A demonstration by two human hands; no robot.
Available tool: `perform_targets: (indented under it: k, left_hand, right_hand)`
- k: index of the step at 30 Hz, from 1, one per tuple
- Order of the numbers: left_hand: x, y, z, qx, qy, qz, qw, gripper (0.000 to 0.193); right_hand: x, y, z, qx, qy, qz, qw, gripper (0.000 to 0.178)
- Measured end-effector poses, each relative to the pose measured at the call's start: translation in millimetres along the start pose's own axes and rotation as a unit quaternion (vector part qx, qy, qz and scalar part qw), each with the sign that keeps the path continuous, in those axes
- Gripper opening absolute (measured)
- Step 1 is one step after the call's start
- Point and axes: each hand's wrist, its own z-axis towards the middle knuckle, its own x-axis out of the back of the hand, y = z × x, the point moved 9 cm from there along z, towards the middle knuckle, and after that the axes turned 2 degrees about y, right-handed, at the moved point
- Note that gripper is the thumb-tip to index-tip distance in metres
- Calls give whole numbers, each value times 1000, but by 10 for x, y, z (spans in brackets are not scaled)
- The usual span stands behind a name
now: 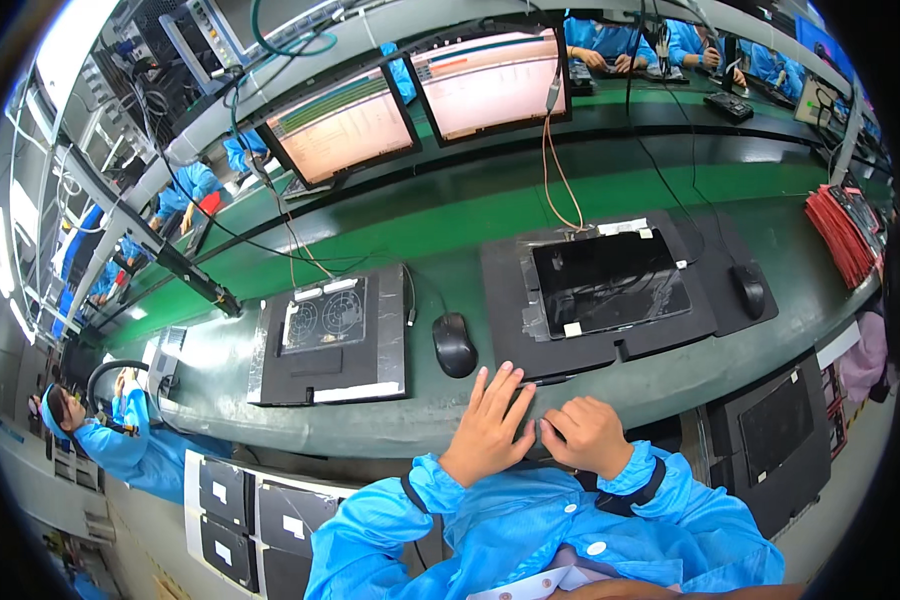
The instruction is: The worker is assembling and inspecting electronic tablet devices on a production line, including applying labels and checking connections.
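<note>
My left hand is at the front edge of the green bench, its fingers spread and nothing in it. Beside it, my right hand has its fingers curled in; whatever it may hold is hidden. A thin black pen-like stick lies on the bench edge just beyond both hands. Farther back, a black tablet rests screen up on a black foam pad. Left of my left hand is a black computer mouse. A second foam pad carries a clear-wrapped panel printed with circles.
Two monitors hang above the bench, with cables dangling. Another mouse is right of the tablet. Red sleeves are stacked at the far right. A co-worker sits at the left. Dark panels stand below the bench.
</note>
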Motion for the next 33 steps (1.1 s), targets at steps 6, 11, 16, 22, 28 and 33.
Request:
perform_targets:
  k: [6, 11, 16, 22, 28, 33]
  left_hand:
    - [-17, -9, 43, -3, -2, 8, 1000, 60]
    - [124, -170, 102, 90, 45, -21, 995, 57]
    - [178, -227, 0, 122, 62, -23, 990, 52]
    - [138, -132, -20, 86, 43, -40, 995, 50]
    - [339, -128, -7, 75, 199, -63, 975, 20]
    - [269, -109, -126, 85, 191, -49, 977, 27]
  right_hand:
    - [51, 46, 33, -17, 33, 2, 999, 11]
    - [26, 37, 71, -6, 24, 4, 1000, 12]
    - [1, -12, 49, -5, 14, 19, 1000, 12]
    - [9, -29, 36, -15, 9, 21, 1000, 13]
    - [-20, 36, 14, -28, -1, -11, 1000, 11]
    - [-46, 35, -11, -12, 4, 5, 1000, 12]
